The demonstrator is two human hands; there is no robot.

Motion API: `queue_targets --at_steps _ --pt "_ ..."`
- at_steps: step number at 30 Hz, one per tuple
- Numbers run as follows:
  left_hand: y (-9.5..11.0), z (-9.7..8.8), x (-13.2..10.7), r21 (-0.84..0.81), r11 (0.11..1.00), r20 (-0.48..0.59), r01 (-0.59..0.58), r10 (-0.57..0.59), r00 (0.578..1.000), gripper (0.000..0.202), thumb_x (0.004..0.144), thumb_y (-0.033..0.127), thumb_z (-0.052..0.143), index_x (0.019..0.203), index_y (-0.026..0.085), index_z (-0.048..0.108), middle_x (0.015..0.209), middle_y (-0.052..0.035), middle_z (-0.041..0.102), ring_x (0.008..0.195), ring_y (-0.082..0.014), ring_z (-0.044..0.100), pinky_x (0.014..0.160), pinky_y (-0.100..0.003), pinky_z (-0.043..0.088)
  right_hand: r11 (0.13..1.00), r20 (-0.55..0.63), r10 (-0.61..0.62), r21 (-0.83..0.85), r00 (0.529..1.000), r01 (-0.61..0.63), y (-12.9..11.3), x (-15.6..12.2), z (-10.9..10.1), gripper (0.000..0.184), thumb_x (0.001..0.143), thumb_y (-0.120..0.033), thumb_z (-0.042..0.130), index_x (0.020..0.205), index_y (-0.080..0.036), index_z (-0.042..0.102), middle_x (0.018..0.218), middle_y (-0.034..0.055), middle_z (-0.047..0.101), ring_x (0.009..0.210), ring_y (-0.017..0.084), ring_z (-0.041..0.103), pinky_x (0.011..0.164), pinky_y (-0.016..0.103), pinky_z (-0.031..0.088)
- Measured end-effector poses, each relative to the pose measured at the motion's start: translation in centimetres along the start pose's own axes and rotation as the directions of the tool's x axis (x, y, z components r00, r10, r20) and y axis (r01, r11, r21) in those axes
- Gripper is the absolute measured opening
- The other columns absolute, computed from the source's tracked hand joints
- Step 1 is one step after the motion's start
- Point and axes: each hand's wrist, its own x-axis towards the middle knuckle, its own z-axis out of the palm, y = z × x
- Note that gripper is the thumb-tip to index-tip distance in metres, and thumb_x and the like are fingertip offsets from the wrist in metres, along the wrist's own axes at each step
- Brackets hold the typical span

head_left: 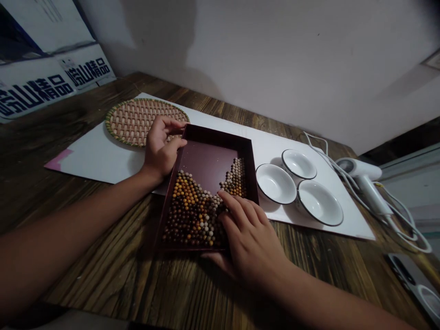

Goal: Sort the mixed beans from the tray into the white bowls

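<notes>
A dark maroon open box [211, 160] is tilted toward me, its far end raised. Many small round beads [184, 217], in dark brown, yellow and pale beige, have gathered in its near half, with a strip of them running up the right side. My left hand [161, 149] grips the box's far left wall, thumb and fingers pressed on its edge. At the near right corner my right hand [250, 231] reaches over the wall, its fingertips among the beads and its thumb outside below the front edge. The fingers hide some of the beads.
On a white board [85, 151] lie a round woven mat [137, 117] at the left and white dark-rimmed bowls [275, 183] at the right. A white hair dryer [367, 183] with its cord and a phone-like device [412, 279] are further right on the wooden table [113, 261].
</notes>
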Motion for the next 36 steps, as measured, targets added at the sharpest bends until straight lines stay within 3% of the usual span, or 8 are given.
queue_targets --at_steps 7,13,19,25,31,36 --pt "0.12 0.10 -0.03 0.010 1.000 -0.013 0.015 -0.015 1.000 0.034 0.063 0.014 0.069 0.092 0.028 0.060 0.107 -0.0028 0.077 0.107 -0.0275 0.070 0.102 -0.045 0.052 1.000 -0.006 -0.006 -0.010 1.000 0.006 0.00 -0.04 0.03 0.079 0.097 -0.072 0.054 0.141 -0.008 0.059 0.160 0.0180 0.050 0.140 0.033 0.047 0.116 0.050 0.041" --pt "-0.18 -0.19 0.06 0.014 1.000 0.024 0.017 -0.017 1.000 0.030 0.069 0.020 0.074 0.092 0.031 0.060 0.108 -0.0026 0.074 0.113 -0.0297 0.068 0.104 -0.048 0.051 1.000 -0.016 0.008 0.024 1.000 -0.008 0.02 -0.06 0.18 0.062 0.096 -0.068 0.057 0.126 -0.014 0.067 0.160 0.0189 0.049 0.142 0.034 0.046 0.114 0.053 0.044" --pt "0.07 0.03 0.11 0.017 1.000 0.000 0.013 -0.013 1.000 0.034 0.064 0.016 0.071 0.093 0.026 0.059 0.106 -0.0010 0.076 0.107 -0.0265 0.069 0.102 -0.049 0.051 1.000 -0.012 0.004 0.002 1.000 -0.004 -0.01 0.03 0.07 0.073 0.097 -0.067 0.055 0.140 -0.008 0.060 0.161 0.0181 0.049 0.140 0.033 0.048 0.116 0.050 0.043" --pt "0.05 -0.08 0.18 0.040 0.999 0.022 0.000 -0.001 1.000 0.033 0.065 0.016 0.072 0.092 0.023 0.055 0.106 -0.0009 0.074 0.106 -0.0256 0.069 0.103 -0.052 0.049 1.000 -0.023 0.016 0.012 1.000 -0.015 -0.01 -0.11 0.22 0.064 0.098 -0.065 0.055 0.127 -0.010 0.066 0.159 0.0193 0.051 0.140 0.033 0.048 0.115 0.051 0.043" --pt "0.02 -0.04 0.23 0.026 1.000 0.008 0.000 -0.001 1.000 0.033 0.063 0.016 0.071 0.092 0.022 0.057 0.105 -0.0011 0.075 0.105 -0.0238 0.069 0.101 -0.048 0.050 1.000 -0.019 0.003 -0.009 1.000 -0.004 0.01 0.00 0.14 0.069 0.098 -0.063 0.055 0.139 -0.008 0.061 0.160 0.0181 0.050 0.139 0.033 0.048 0.115 0.050 0.043" --pt "0.05 0.13 0.16 -0.008 1.000 -0.018 0.006 -0.007 1.000 0.035 0.060 0.012 0.068 0.093 0.021 0.060 0.105 -0.0047 0.076 0.104 -0.0251 0.070 0.099 -0.045 0.051 1.000 -0.009 0.009 0.011 1.000 -0.009 0.04 -0.07 0.31 0.064 0.096 -0.063 0.059 0.132 -0.009 0.064 0.161 0.0183 0.049 0.139 0.034 0.047 0.115 0.050 0.042"
